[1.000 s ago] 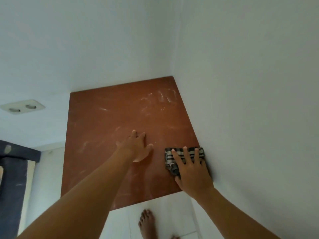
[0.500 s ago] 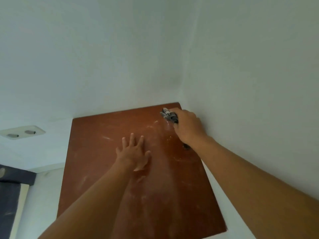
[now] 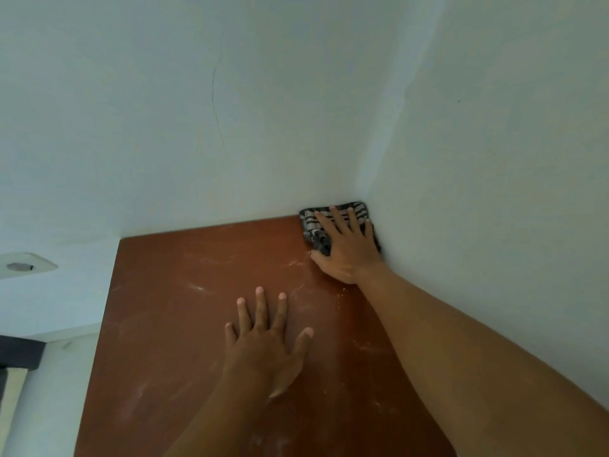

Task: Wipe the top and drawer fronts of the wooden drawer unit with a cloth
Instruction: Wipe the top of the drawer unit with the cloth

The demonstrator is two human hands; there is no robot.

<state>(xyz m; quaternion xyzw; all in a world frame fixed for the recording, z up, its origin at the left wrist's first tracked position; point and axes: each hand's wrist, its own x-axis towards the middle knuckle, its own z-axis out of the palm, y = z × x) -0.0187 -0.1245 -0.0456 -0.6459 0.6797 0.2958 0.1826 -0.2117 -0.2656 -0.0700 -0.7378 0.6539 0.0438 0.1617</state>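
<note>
— Presently, where's the cloth (image 3: pixel 336 219)?
— Far right corner of the unit's top (image 3: pixel 197 324), pinned flat under the spread right hand (image 3: pixel 346 249).
— Left hand (image 3: pixel 263 347)?
— Empty, splayed, apparently bracing the reach.

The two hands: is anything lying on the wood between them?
No object: the head view shows only dusty wooden top between the left hand and the right hand pressing the cloth.

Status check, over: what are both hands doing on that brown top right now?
Right hand flat on striped cloth, far right corner. Left hand bare, spread on wooden top. Dusty streaks remain. Nothing in the way.
</note>
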